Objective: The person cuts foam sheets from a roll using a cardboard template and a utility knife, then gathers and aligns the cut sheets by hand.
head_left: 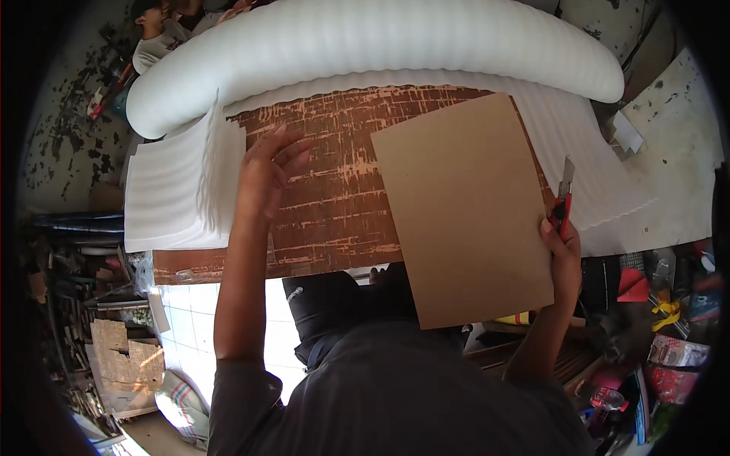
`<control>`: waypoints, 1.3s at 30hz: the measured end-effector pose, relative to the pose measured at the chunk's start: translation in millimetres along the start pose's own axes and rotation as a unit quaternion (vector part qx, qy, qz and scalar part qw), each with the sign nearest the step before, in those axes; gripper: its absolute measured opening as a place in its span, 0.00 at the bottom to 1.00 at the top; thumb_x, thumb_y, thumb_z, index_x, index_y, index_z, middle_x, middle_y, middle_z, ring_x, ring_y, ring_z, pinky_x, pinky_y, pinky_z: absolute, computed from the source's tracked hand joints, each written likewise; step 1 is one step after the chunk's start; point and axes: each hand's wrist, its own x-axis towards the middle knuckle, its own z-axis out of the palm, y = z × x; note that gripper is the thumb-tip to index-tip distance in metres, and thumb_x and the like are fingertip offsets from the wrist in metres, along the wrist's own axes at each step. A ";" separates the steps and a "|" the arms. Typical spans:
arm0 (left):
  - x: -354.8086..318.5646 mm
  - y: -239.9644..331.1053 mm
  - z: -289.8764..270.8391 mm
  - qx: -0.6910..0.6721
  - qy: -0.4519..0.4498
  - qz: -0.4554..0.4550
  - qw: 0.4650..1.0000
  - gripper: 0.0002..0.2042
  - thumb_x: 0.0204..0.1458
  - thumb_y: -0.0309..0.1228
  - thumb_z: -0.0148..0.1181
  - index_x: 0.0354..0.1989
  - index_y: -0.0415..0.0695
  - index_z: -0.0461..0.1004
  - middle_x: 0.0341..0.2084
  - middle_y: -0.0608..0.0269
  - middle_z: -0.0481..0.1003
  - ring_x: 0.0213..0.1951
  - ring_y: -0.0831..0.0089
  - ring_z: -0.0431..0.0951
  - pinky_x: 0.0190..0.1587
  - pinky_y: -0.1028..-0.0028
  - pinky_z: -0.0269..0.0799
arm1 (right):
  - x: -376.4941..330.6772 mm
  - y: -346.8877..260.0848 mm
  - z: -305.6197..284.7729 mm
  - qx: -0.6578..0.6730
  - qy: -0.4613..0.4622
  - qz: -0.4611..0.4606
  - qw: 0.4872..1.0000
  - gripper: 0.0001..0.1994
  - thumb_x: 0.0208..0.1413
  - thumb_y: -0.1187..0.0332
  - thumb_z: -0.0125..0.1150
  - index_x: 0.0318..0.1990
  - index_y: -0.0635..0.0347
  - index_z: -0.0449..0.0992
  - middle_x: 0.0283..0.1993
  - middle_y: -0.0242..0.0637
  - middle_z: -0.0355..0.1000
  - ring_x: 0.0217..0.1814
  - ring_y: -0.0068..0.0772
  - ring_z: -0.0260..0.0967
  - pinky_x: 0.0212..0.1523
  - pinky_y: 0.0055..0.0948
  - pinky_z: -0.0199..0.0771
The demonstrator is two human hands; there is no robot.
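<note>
My right hand grips a red utility knife with its blade out, pointing away from me. The thumb of that hand also presses on the right edge of a plain brown cardboard sheet, held tilted over the table's near edge. My left hand is raised over the scored brown board, fingers loosely apart and nothing in them. Just left of it lies a stack of white foam sheets. Another white foam sheet spreads out beyond the cardboard on the right.
A long roll of white foam spans the table's far side. Behind its left end is another person. Wood and cardboard scraps pile up at lower left. Bags, a plastic bottle and other clutter fill the lower right.
</note>
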 end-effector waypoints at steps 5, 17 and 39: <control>73.0 -28.2 -1.6 -0.097 -0.025 -0.070 0.992 0.20 0.68 0.30 0.55 0.58 0.24 0.61 0.51 0.35 0.75 0.54 0.47 0.82 0.53 0.68 0.87 | -14.9 -1.0 -44.4 0.049 0.101 -0.075 0.991 0.20 0.62 0.62 0.69 0.57 0.66 0.78 0.48 0.32 0.79 0.48 0.22 0.74 0.54 0.24 0.69; 167.5 -33.3 -3.8 -0.119 0.058 -0.041 0.990 0.14 0.68 0.22 0.49 0.54 0.21 0.61 0.51 0.29 0.73 0.44 0.42 0.86 0.35 0.76 0.92 | -20.5 14.6 -127.2 0.070 0.138 -0.130 0.979 0.29 0.69 0.57 0.60 0.73 0.61 0.65 0.66 0.40 0.72 0.63 0.32 0.74 0.61 0.34 0.75; 181.6 -46.5 -51.6 -0.224 0.183 0.065 0.955 0.28 0.69 0.15 0.37 0.70 0.20 0.32 0.72 0.29 0.48 0.50 0.22 0.78 0.47 0.50 0.92 | -18.2 51.5 -120.8 0.104 0.160 -0.083 0.978 0.32 0.66 0.59 0.65 0.72 0.67 0.66 0.63 0.42 0.76 0.61 0.31 0.76 0.63 0.32 0.74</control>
